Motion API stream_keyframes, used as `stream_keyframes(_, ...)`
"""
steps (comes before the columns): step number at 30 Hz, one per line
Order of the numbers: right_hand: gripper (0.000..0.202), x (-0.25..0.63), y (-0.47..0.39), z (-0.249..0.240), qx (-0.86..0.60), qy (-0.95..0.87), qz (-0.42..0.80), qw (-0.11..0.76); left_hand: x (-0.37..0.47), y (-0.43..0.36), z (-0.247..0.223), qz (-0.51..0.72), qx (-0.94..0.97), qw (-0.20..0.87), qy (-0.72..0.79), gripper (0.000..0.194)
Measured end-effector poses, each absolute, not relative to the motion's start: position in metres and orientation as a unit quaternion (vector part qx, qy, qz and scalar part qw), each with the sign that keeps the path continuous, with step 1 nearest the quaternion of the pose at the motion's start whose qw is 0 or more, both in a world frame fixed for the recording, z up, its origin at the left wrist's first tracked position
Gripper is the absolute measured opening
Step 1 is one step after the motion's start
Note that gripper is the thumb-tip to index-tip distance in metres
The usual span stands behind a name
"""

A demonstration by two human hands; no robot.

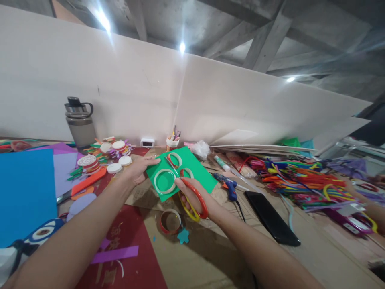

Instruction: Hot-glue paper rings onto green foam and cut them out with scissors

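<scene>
A green sheet (203, 174) is held at its left edge by my left hand (140, 168), thumb along the top side. On the sheet lie a large pale ring (155, 182) and two smaller rings, one near the top (178, 157) and one to the right (190, 171). My right hand (194, 196) is closed round scissors (201, 198) with red and yellow handles. The blades point up and left over the sheet, between the rings. Below the sheet are a red-and-white tape roll (170, 221) and a small teal flower shape (183, 236).
At the right are a blue glue gun (231, 189), a black phone (270, 216) and coloured pipe cleaners (300, 180). At the left stand a bottle (80, 126), an orange cutter (89, 180) and blue sheets (27, 192). Another person's arm (368, 206) shows far right.
</scene>
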State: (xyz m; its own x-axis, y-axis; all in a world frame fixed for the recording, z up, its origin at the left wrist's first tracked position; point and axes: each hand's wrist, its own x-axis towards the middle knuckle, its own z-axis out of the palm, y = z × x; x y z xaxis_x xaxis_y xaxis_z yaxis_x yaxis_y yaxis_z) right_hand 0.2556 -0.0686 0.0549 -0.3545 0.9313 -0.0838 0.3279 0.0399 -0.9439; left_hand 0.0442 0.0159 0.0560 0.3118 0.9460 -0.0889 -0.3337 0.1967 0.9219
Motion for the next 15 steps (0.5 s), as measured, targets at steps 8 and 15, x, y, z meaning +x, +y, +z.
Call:
stream_keyframes(8, 0.045, 0.256, -0.067, 0.065, -0.466, -0.674, 0.498, 0.282, 0.039, 0.018, 0.053, 0.444, 0.422, 0.701, 0.366, 0.018)
stream_keyframes(15, 0.047, 0.257, -0.064, 0.069, -0.436, -0.667, 0.530, 0.289, 0.037, 0.020, 0.049, 0.451, 0.413, 0.703, 0.363, 0.023)
